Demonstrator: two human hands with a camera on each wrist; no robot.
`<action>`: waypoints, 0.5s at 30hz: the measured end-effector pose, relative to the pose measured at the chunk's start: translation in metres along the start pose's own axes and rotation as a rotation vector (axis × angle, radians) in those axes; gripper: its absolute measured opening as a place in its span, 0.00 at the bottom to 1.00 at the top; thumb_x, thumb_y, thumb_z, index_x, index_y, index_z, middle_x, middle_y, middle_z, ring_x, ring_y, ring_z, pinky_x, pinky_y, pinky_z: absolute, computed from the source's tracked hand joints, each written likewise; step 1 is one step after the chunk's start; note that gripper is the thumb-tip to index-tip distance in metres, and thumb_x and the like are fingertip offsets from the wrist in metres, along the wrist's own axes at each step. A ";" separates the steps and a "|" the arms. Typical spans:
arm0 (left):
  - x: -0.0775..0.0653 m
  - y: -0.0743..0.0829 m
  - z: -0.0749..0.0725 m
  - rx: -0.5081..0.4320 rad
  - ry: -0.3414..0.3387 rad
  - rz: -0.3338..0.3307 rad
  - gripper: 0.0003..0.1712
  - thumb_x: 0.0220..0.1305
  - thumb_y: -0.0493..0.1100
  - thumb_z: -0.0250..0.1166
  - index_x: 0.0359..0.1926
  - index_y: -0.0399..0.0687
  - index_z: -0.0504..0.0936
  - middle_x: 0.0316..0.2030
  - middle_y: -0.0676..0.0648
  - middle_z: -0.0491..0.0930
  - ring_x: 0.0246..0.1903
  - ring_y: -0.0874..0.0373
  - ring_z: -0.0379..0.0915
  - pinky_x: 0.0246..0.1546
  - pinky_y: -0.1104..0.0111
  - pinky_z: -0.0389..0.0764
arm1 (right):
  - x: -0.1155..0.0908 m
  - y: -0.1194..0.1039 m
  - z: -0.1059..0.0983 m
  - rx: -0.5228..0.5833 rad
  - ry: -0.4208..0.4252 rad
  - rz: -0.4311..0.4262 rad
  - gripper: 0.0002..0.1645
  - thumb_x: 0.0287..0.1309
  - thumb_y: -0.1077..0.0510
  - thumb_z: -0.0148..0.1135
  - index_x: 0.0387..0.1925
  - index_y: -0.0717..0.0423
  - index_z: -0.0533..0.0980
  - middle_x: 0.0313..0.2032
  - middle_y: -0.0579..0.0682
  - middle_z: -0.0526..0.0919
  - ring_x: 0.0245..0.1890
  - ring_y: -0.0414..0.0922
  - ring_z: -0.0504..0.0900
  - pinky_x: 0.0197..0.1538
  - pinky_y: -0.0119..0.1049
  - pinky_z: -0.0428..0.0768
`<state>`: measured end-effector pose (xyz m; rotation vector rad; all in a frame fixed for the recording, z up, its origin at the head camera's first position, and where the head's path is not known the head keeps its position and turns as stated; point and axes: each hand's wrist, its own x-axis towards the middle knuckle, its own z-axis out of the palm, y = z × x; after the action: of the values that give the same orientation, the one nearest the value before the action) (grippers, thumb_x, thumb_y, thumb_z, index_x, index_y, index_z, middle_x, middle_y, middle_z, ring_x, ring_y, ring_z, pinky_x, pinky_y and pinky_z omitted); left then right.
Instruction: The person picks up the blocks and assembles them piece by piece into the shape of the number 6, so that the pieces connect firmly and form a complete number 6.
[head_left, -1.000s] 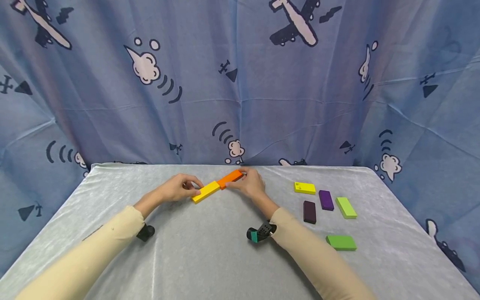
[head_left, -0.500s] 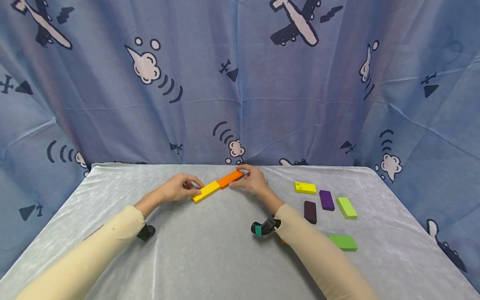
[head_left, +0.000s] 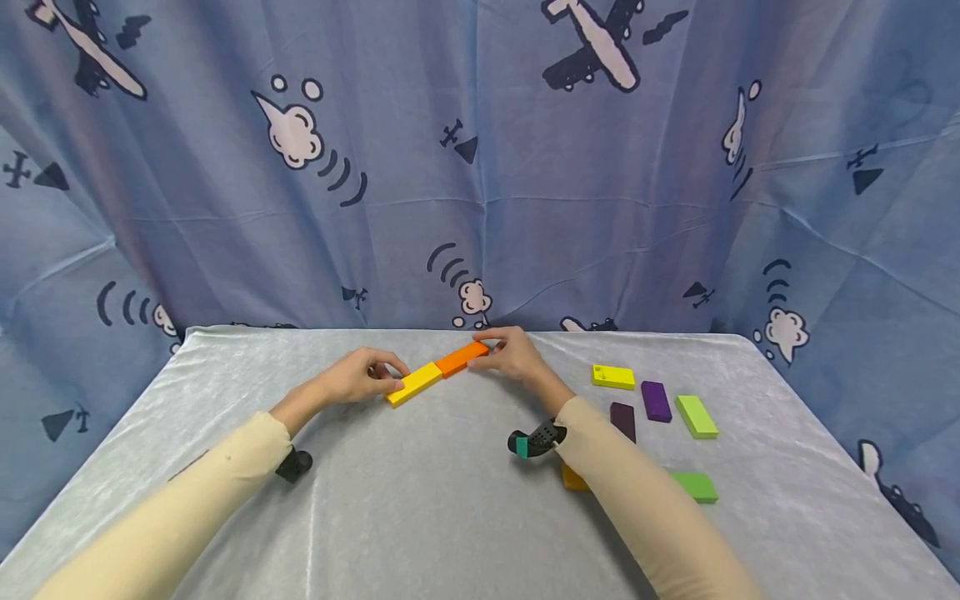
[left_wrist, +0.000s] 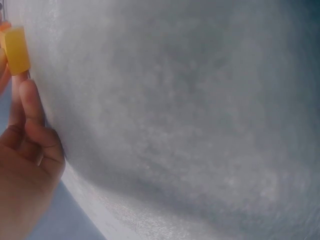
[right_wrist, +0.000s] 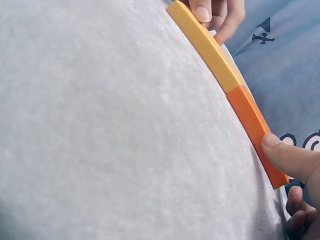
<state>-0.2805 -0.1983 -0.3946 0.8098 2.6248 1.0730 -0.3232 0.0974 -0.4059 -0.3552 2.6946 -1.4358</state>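
Note:
Two flat rectangular blocks lie end to end near the far middle of the table, slanting up to the right in the head view. My left hand (head_left: 351, 375) pinches the yellow block (head_left: 416, 384) at its near-left end, between thumb and fingers. On the orange block (head_left: 459, 361), my right hand (head_left: 513, 358) has its thumb at the near side and its index finger at the far right end. In the right wrist view the ends of the yellow block (right_wrist: 210, 50) and the orange block (right_wrist: 250, 127) meet. Only the tip of the yellow block (left_wrist: 16, 52) shows in the left wrist view.
Right of my right hand lie a brighter yellow block (head_left: 612, 377), a purple block (head_left: 656, 402), a dark maroon block (head_left: 623, 419) and a lime block (head_left: 697, 417). My right forearm partly covers a green block (head_left: 696, 487) and an amber block (head_left: 573, 477). A patterned curtain (head_left: 405, 167) hangs behind.
The orange block has straightened into line with the yellow one. My right hand and forearm have shifted slightly right, uncovering part of the amber block and covering more of the green one.

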 end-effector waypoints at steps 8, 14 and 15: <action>0.000 0.000 -0.001 -0.009 -0.002 0.006 0.11 0.68 0.37 0.68 0.50 0.38 0.87 0.31 0.48 0.83 0.29 0.55 0.74 0.32 0.63 0.76 | 0.001 0.000 -0.002 -0.008 0.016 0.019 0.25 0.51 0.65 0.79 0.53 0.61 0.85 0.45 0.56 0.79 0.25 0.43 0.66 0.27 0.32 0.62; 0.000 0.000 -0.001 -0.004 0.001 0.005 0.11 0.68 0.36 0.69 0.50 0.39 0.87 0.31 0.48 0.83 0.29 0.55 0.74 0.32 0.63 0.76 | 0.000 -0.001 -0.006 -0.024 0.027 0.032 0.21 0.51 0.66 0.79 0.49 0.61 0.86 0.45 0.56 0.80 0.27 0.45 0.68 0.28 0.32 0.64; 0.000 0.000 -0.001 -0.003 0.001 0.003 0.11 0.68 0.37 0.69 0.50 0.39 0.87 0.31 0.48 0.82 0.30 0.55 0.74 0.32 0.63 0.76 | 0.000 -0.001 -0.007 -0.025 0.029 0.030 0.20 0.51 0.67 0.79 0.48 0.61 0.87 0.45 0.56 0.80 0.27 0.45 0.68 0.28 0.32 0.64</action>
<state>-0.2811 -0.1986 -0.3933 0.8128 2.6224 1.0783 -0.3240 0.1027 -0.4012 -0.2967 2.7303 -1.4114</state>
